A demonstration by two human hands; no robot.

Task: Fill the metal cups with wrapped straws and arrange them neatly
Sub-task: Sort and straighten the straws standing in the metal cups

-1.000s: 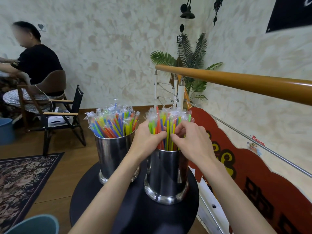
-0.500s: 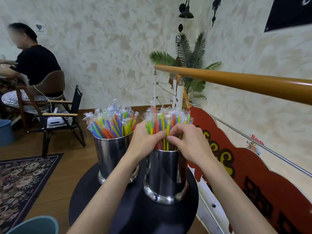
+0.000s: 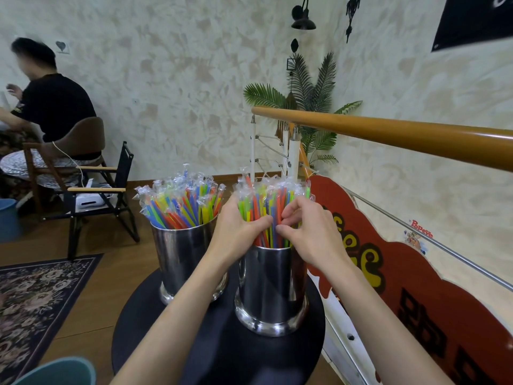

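On the round black counter (image 3: 222,354), the left metal cup (image 3: 180,262) stands full, its wrapped straws (image 3: 180,204) fanning out and leaning left. Just beside it, the right metal cup (image 3: 270,287) holds the bundle being tidied (image 3: 273,201), long axes near upright, wrapper tips pointing up. The left hand (image 3: 237,234) curls around the bundle's near-left side; the right hand (image 3: 311,232) pinches a few straws between fingertips and thumb. Best, I'd say, to gather gently, squeezing inward evenly and tapping the ends level, without crushing the wrappers or tipping the cup.
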